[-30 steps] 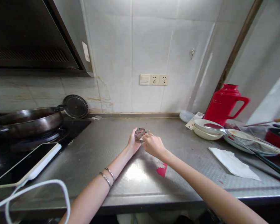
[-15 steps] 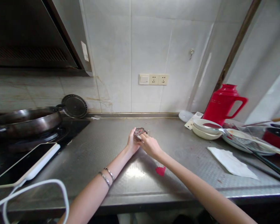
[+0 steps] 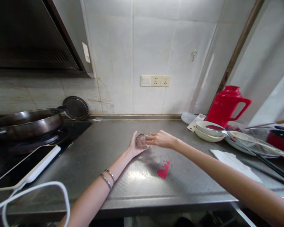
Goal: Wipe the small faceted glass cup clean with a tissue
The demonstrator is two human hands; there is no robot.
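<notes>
A: Condition of the hands?

B: The left hand (image 3: 134,149) cradles the glass (image 3: 141,142), thumb spread upward, the other fingers partly hidden behind and beneath it. The right hand (image 3: 162,139) has its fingers bunched, tips at the glass's right side. Whether they pinch anything, I cannot tell.

A: Recommended handling?

B: In my judgement, support low with the left palm, thumb clear of the opening. Work with light right fingertips and no sideways push; smooth glass could slip or tip.

A: Count, by position from the fingers?

B: Between the hands, one glass. Below the right fingers, on the worktop (image 3: 184,183), one red scrap (image 3: 163,172). To their right, two stacked bowls (image 3: 207,136), one red flask (image 3: 223,105) and one white paper (image 3: 232,164). Well left of the left fingers, one pan (image 3: 35,126) and one phone (image 3: 19,167). Below those fingers, two bracelets (image 3: 106,180).
</notes>
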